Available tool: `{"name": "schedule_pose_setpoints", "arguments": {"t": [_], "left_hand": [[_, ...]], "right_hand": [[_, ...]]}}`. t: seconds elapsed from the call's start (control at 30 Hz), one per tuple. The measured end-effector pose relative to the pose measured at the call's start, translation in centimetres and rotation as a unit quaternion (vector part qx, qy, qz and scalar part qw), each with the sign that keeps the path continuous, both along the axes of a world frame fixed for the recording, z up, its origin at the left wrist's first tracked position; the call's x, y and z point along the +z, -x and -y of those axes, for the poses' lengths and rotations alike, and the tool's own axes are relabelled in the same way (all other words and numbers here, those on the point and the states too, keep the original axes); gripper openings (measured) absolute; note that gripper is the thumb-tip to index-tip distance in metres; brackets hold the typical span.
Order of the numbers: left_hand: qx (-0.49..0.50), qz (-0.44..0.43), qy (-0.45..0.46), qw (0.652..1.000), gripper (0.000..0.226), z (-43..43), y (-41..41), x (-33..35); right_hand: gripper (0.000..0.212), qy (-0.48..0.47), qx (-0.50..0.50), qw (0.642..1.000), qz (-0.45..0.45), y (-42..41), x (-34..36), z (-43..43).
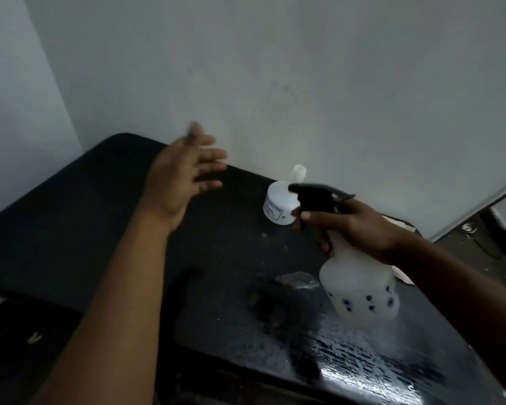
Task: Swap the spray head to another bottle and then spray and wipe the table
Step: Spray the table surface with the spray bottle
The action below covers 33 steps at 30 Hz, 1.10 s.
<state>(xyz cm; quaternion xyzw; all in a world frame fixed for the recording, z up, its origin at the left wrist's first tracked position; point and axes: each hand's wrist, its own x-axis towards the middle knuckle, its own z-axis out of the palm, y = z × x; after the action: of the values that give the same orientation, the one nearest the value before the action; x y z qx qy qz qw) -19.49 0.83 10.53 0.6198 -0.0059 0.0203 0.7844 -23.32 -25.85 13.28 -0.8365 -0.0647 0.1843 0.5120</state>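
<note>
**Spray bottle held over the wet table, left hand free**

The right hand (354, 226) is closed around the neck of the spray bottle (360, 285), with one finger on the trigger of the black spray head (319, 197). The nozzle points to the left, over the dark table (70, 211), so I judge that the swap of the head is already done and the spraying is in hand. The bottle is lifted a little above the near right part of the table, where the surface shines with many small drops. It is white, half transparent plastic with small dark dots near the bottom.

The left hand (184, 176) is open and holds nothing; it hovers over the far left part, blurred, probably out of the way of the spray.

The other bottle (281, 204), white with a label and with no head on its neck, stands at the far edge near the wall, just behind the spray head.

I cannot identify a cloth for the wiping with certainty.
</note>
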Motion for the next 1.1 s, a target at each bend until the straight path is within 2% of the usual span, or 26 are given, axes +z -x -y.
{"name": "schedule_pose_setpoints", "arguments": {"t": [0.07,0.13,0.2,0.27,0.4,0.5,0.57,0.77,0.83,0.97,1.1], "left_hand": [[0.067,-0.001,0.034,0.997,0.055,-1.1,-0.2,-0.2],[0.131,-0.014,0.06,0.989,0.058,-1.5,-0.2,-0.4],[0.175,-0.021,0.084,0.981,0.06,-1.5,-0.1,-0.4],[0.202,-0.016,0.104,0.974,0.062,-1.4,0.1,-0.2],[0.223,-0.002,0.135,0.965,0.061,-1.1,0.4,0.1],[0.219,0.014,0.144,0.965,0.057,-1.3,0.5,0.4],[0.215,0.03,0.148,0.965,0.056,-1.6,0.3,0.7],[0.244,0.043,0.174,0.953,0.056,-2.7,0.5,1.4],[0.29,0.046,0.194,0.936,0.056,-5.5,0.5,0.8],[0.29,0.039,0.215,0.932,0.056,-5.1,0.6,1.4],[0.305,0.033,0.234,0.922,0.056,-5.8,0.5,1.5]], "right_hand": [[0.051,0.092,0.013,0.996,-0.017,0.3,-0.3,0.5],[0.035,0.155,0.026,0.987,-0.022,0.5,-0.6,1.0],[0.027,0.184,0.02,0.982,-0.035,0.8,-0.6,1.1],[0.028,0.209,0.008,0.976,-0.053,0.9,-0.7,0.8],[0.024,0.276,0.002,0.959,-0.062,0.8,-1.8,0.1],[0.032,0.286,0.0,0.956,-0.069,0.4,-2.0,-0.4],[0.025,0.272,0.016,0.959,-0.074,0.5,-1.5,-0.8],[0.028,0.224,0.083,0.965,-0.108,1.2,-1.4,-3.7],[0.023,0.227,0.125,0.958,-0.123,0.1,-2.7,-7.9],[0.02,0.193,0.162,0.96,-0.127,-0.3,-2.9,-10.7],[0.016,0.248,0.095,0.962,-0.057,-3.6,-2.7,-13.3]]}}
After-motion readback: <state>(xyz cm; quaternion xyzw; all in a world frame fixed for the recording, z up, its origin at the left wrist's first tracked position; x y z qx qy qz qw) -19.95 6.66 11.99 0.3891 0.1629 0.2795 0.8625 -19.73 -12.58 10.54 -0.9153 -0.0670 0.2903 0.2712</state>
